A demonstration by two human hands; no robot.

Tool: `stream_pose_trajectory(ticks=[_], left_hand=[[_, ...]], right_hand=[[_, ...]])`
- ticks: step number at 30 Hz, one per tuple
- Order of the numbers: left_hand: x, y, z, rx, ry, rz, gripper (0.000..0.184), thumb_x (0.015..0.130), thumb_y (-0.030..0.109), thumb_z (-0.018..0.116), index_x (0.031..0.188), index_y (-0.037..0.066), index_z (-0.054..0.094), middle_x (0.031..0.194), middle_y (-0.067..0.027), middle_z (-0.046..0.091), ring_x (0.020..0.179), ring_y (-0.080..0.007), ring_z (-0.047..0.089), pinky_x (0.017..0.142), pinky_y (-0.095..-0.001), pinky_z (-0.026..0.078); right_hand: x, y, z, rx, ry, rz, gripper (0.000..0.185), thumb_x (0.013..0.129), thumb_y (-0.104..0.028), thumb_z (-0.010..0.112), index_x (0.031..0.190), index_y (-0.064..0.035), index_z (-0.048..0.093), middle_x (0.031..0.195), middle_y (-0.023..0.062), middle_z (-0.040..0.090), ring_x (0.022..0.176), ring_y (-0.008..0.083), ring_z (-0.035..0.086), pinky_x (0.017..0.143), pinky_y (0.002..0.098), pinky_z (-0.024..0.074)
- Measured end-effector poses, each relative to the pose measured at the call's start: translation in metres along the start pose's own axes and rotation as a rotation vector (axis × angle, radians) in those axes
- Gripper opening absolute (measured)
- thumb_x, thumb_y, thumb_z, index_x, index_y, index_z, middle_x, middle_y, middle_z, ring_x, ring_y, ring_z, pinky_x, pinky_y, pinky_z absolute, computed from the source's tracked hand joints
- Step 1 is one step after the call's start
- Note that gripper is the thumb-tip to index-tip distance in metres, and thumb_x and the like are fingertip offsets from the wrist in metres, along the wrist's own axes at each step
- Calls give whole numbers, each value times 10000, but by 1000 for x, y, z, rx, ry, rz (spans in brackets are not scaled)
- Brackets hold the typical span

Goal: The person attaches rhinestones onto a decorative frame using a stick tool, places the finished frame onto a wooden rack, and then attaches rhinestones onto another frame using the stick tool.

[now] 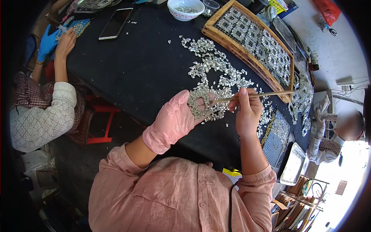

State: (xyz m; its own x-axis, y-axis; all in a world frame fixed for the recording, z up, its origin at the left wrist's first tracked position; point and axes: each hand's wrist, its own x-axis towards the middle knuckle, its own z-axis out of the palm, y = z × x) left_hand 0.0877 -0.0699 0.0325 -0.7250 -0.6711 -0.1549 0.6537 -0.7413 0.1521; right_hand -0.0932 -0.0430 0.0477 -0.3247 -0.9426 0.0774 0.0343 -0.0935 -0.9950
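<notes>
My left hand (172,120), in a pink glove, holds a ring-shaped rhinestone piece (196,108) with an open centre. My bare right hand (247,108) pinches a long thin wooden stick (270,94). One end of the stick reaches the right side of the ring; whether it touches cannot be made out. Behind and around both hands, many loose silvery drop-shaped stones (228,75) are scattered over the black tabletop (143,58).
A wood-framed mesh tray (247,57) of rhinestone pieces stands at back right. A white bowl (185,9) and a phone (116,24) are farther back. Right of my arm lies a striped blue board (275,141). A co-worker's blue-gloved hand (48,41) works at left; another person (328,135) is at right.
</notes>
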Motion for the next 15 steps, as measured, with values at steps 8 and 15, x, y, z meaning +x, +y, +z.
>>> stream_pose_trajectory(ticks=[8,15], left_hand=[[1,-1,-3,-27,12,15,529,915,328,326,1234,-94,350,1246,-194,433,1174,-288,410,1032,-410,283],[-3,-2,-3,-55,-3,88,525,915,327,334,1242,-83,347,1271,-185,408,1191,-274,388,1033,-395,282]], right_hand=[[0,-3,-9,57,19,-95,170,889,-163,518,870,6,525,677,79,574,568,106,528,525,212,425],[-43,-12,-20,-257,3,-126,92,809,-7,589,896,10,565,793,80,614,731,113,567,656,222,443]])
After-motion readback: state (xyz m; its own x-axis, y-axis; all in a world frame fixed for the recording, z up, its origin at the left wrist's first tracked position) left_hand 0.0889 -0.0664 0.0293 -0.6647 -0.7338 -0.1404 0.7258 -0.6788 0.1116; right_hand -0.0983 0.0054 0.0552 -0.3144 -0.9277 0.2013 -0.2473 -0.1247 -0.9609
